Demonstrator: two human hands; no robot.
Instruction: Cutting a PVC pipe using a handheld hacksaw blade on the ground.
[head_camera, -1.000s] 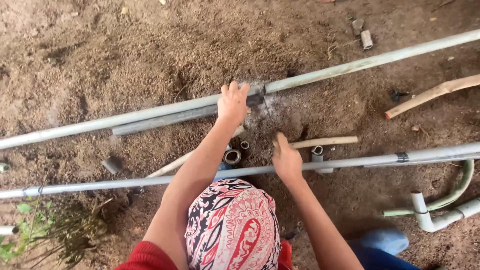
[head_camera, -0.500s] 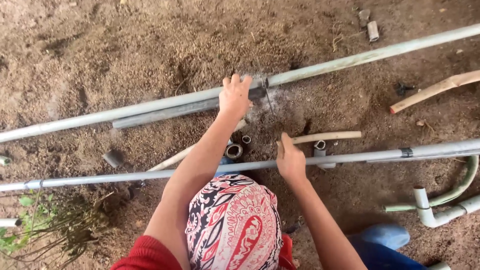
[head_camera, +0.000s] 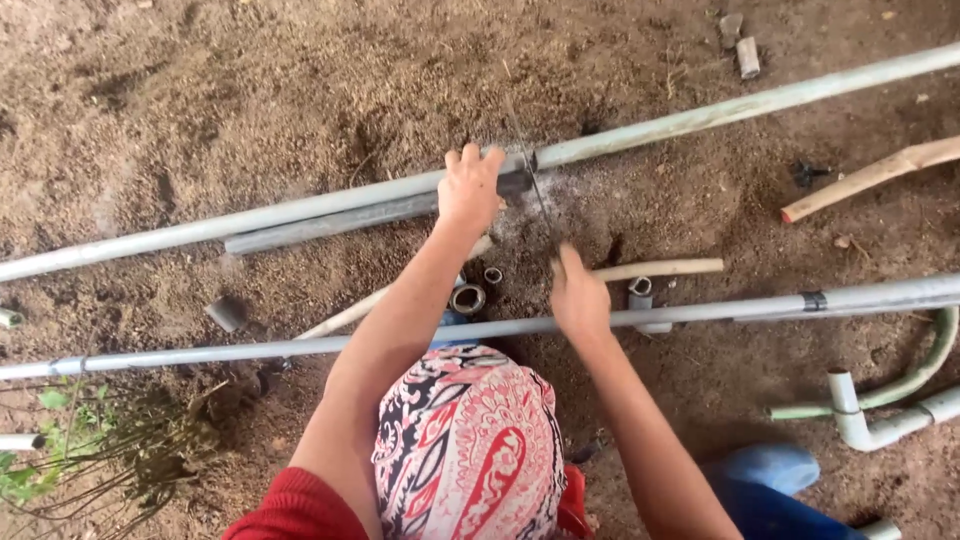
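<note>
**Left hand clamped on upper pipe; right hand over lower pipe, on bare earth**

The long grey pipe (head_camera: 300, 208) runs across the ground from the left edge, rising towards the upper right. The left hand (head_camera: 470, 188) is pressed down on it, fingers curled over the top, close beside a thin saw blade (head_camera: 530, 180) that crosses the pipe at a dusting of pale powder. A shorter grey pipe (head_camera: 330, 222) lies against its lower side.

The right hand (head_camera: 578, 292) sits well apart from the left, over the second long pipe (head_camera: 250, 350) nearer the person. Whether it grips this pipe or something else cannot be told.

Between the two pipes lie small pipe couplings (head_camera: 468, 297), a tee fitting (head_camera: 641, 292) and a tan stick (head_camera: 660, 268).

Surface: loose, dry brown soil (head_camera: 250, 90), scuffed and uneven, outdoors. White pipe elbows (head_camera: 870, 425) and a curved green tube (head_camera: 900, 385) lie at lower right; a bent tan pipe (head_camera: 880, 175) lies at right. Green weeds (head_camera: 60, 450) grow at lower left. A patterned red headscarf (head_camera: 470, 450) fills the lower centre.
</note>
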